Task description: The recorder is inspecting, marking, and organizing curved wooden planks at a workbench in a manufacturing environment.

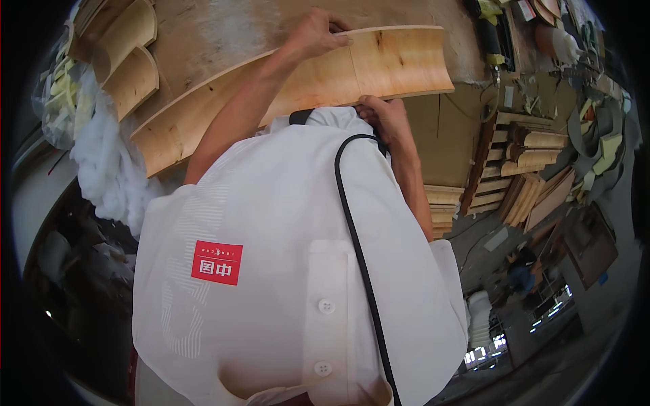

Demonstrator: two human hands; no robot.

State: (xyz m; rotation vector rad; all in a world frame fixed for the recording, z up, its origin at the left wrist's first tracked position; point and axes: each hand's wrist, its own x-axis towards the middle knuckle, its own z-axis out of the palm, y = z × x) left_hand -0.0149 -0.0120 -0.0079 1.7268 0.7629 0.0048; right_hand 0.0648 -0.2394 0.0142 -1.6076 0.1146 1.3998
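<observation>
A long, curved plywood panel [396,62] lies across the worktable, its hollow face up, with a thin seam across it right of the middle. My left hand [315,35] reaches over it and grips its far edge, the fingertips partly hidden behind the rim. At the near edge, close to my body, my right hand [387,114] is closed on the panel with its fingers curled at the rim. My white shirt hides part of the panel's near side.
Curved plywood pieces [135,80] stand at the far left beside white fibre stuffing [105,166]. A black-and-yellow hand tool [489,32] lies at the far right. Stacked curved boards [535,150] rest lower right, and another person [523,269] is in the background.
</observation>
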